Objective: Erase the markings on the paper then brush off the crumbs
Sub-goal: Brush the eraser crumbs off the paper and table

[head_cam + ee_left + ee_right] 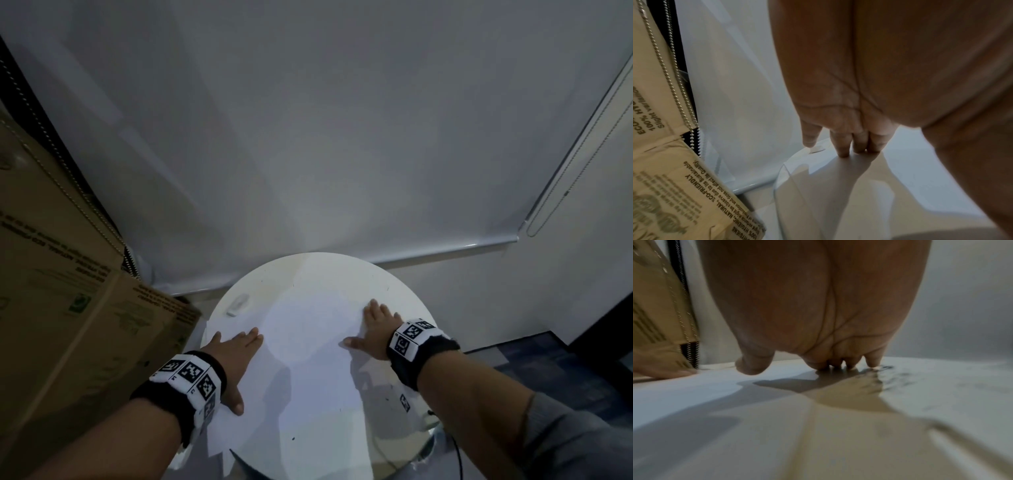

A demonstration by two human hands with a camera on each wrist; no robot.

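A white sheet of paper lies on a round white table. My left hand lies flat on the paper's left edge, fingers straight and together, holding nothing; the left wrist view shows its fingertips touching the sheet. My right hand presses flat on the paper's right side with fingers spread. In the right wrist view its fingertips touch the paper beside blurred dark crumbs. A white eraser rests on the table at the back left, clear of both hands. Small dark specks dot the table at the right.
A large cardboard box with printed text stands close against the table's left side. A white roller blind with a bead chain hangs behind the table. Dark carpet lies to the right.
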